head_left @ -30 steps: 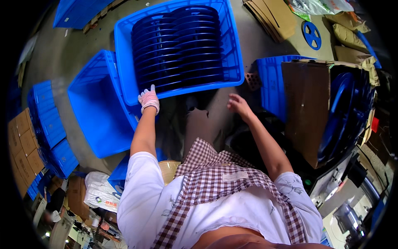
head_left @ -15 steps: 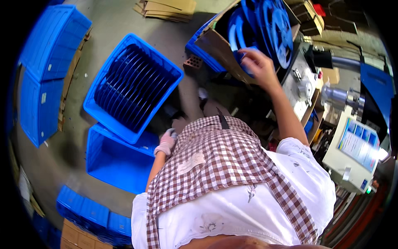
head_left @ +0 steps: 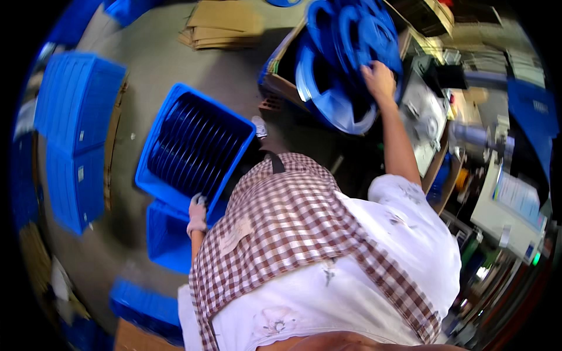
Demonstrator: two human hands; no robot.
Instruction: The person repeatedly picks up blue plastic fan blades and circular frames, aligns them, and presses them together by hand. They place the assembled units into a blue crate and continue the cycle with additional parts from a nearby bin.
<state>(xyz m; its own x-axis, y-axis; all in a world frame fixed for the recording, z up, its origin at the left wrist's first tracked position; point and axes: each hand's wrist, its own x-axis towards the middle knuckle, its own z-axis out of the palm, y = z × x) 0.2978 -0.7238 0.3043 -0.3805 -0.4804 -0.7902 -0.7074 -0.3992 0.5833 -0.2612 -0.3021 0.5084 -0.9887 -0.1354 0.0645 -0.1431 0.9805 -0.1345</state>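
Note:
My right hand (head_left: 381, 82) is bare and reaches over the cardboard box (head_left: 285, 79). Its fingers are closed at the edge of a blue plastic reel (head_left: 341, 108), which leans out over the box's near side among several other reels. Where the fingertips meet the reel is blurred. My left hand (head_left: 198, 214), in a pale glove with grey fingertips, has its fingers stretched beside the near rim of a blue tote (head_left: 153, 178). A row of dark blue discs (head_left: 196, 143) stands on edge inside that tote. No object shows in the left hand.
Under the full tote lies another blue tote (head_left: 161, 237). Stacked blue totes (head_left: 79, 140) stand at left, and flat cardboard (head_left: 225, 23) lies at the far side. A metal bench (head_left: 422, 126) and a machine's control box (head_left: 509, 210) are on the right. A perforated brick (head_left: 270, 104) sits near the box.
My right hand has moved right and into the reels, and one reel now leans over the box's near edge. My left hand has shifted left to the tote's rim. The view has turned.

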